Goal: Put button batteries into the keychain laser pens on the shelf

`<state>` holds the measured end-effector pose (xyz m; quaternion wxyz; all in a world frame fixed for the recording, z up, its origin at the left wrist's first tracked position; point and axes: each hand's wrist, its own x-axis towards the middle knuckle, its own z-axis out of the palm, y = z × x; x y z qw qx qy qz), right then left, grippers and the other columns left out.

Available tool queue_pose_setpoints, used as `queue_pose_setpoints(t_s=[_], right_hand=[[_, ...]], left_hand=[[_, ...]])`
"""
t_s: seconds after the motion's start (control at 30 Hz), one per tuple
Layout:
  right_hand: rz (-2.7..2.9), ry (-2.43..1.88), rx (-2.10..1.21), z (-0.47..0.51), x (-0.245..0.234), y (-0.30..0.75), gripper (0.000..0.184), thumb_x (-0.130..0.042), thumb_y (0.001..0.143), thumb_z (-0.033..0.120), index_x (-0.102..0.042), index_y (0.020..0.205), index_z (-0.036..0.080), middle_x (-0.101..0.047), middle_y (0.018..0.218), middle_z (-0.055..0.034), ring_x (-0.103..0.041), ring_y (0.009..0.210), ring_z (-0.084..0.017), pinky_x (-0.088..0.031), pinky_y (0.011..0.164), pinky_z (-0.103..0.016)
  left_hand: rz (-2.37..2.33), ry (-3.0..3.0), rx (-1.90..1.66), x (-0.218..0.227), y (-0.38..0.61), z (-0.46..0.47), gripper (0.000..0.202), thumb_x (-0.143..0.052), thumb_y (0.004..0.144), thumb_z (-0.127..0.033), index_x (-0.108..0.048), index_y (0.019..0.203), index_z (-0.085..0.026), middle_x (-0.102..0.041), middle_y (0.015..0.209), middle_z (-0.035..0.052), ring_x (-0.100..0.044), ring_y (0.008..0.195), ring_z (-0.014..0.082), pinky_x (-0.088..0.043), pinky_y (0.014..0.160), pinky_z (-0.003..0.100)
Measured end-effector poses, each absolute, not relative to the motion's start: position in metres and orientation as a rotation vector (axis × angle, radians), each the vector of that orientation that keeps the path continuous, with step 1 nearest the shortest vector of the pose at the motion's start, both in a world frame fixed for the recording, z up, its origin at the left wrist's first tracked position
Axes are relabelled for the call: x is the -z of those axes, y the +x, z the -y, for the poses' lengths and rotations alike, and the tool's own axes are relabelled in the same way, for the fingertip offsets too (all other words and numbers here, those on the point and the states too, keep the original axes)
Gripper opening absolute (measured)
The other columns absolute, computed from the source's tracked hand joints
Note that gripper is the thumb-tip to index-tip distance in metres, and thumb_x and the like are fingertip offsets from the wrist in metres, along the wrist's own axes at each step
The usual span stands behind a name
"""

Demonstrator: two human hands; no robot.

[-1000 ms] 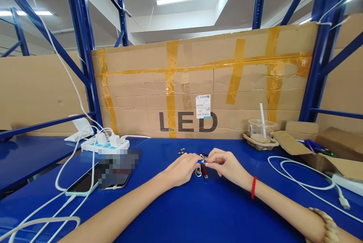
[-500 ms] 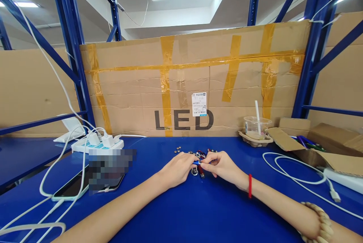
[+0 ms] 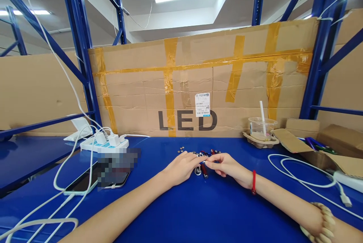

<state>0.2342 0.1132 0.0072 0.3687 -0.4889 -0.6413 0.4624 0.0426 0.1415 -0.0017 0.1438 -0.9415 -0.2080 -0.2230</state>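
My left hand and my right hand meet fingertip to fingertip over the blue table, both closed. Between them is the small blue tube seen a moment ago, now almost wholly hidden by the fingers. Right below the fingertips lie a small dark red tube and a silver clip. Behind the hands sits a little heap of red, blue and silver pieces, partly covered by them. Several tiny round, coin-like pieces lie beyond my left hand.
At left stand a white power strip with cables and a phone, beside a blurred patch. A plastic cup in a carton holder, an open cardboard box and a coiled white cable are at right. Taped cardboard closes the back.
The whole view has shifted slightly. My fingertips have drawn together, and the left index finger is straighter, covering the blue tube that showed between the hands.
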Motion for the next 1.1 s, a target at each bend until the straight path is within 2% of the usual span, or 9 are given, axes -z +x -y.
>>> queue_pose_setpoints(t_s=[0.13,0.57,0.83,1.1], right_hand=[[1.643,-1.267,-1.184,-0.1112,-0.0095,0.2334,0.045,-0.065,0.058,0.051,-0.060,0.073,0.010,-0.042,0.046,0.0038,-0.033,0.041,-0.002,-0.023,0.040,-0.017],[1.584,-1.289,-1.230,-0.1129,-0.0092,0.2324,0.048,-0.063,0.060,0.055,-0.058,0.076,0.010,-0.040,0.045,0.0044,-0.031,0.042,-0.003,-0.020,0.041,-0.017],[1.601,-1.294,-1.234,-0.1126,-0.0088,0.2333,0.048,-0.061,0.063,0.053,-0.060,0.082,0.010,-0.040,0.048,0.0038,-0.030,0.044,-0.003,-0.021,0.043,-0.017],[1.652,-1.287,-1.212,-0.1130,-0.0079,0.2331,0.045,-0.060,0.063,0.055,-0.058,0.075,0.011,-0.039,0.046,0.0037,-0.030,0.043,-0.004,-0.019,0.042,-0.020]], left_hand=[[0.615,-2.706,0.642,-0.0001,0.0432,-0.1410,0.029,-0.032,0.087,-0.014,-0.043,0.114,-0.019,-0.058,0.096,0.0036,-0.052,0.088,0.0146,-0.037,0.075,0.028],[0.660,-2.701,0.588,-0.0005,0.0445,-0.1422,0.023,-0.030,0.088,-0.016,-0.044,0.106,-0.016,-0.059,0.100,0.0045,-0.054,0.087,0.0148,-0.032,0.075,0.030],[0.687,-2.753,0.563,-0.0051,0.0443,-0.1385,0.024,-0.027,0.089,-0.019,-0.045,0.105,-0.016,-0.060,0.098,0.0036,-0.055,0.088,0.0164,-0.035,0.074,0.032],[0.663,-2.832,0.605,-0.0019,0.0433,-0.1423,0.025,-0.031,0.088,-0.021,-0.046,0.108,-0.017,-0.057,0.106,0.0056,-0.054,0.095,0.0166,-0.041,0.081,0.028]])
